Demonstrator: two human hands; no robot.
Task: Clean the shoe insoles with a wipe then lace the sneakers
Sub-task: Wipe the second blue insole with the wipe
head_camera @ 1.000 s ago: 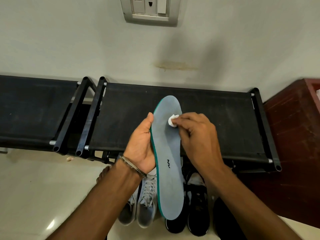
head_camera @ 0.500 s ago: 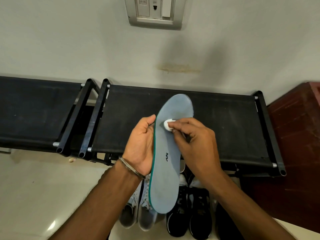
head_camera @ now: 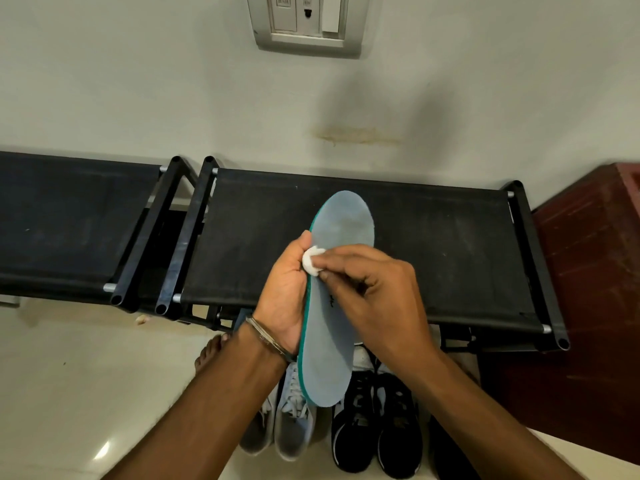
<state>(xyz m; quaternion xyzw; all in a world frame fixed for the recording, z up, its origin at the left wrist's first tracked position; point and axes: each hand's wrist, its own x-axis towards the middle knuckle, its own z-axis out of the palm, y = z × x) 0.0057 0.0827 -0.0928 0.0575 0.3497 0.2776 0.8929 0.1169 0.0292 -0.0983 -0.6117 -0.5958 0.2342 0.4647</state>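
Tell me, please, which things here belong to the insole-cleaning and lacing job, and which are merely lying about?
Job: insole, wipe, left hand, right hand, grey sneakers, black sneakers.
Lying about: black racks, wall socket, red-brown cabinet.

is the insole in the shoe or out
Out: the left hand holds the insole up above the sneakers while the right hand wipes it.

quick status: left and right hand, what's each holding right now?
Left hand: closed, gripping the insole along its edge.
Right hand: closed, pinching a small white wipe against the insole.
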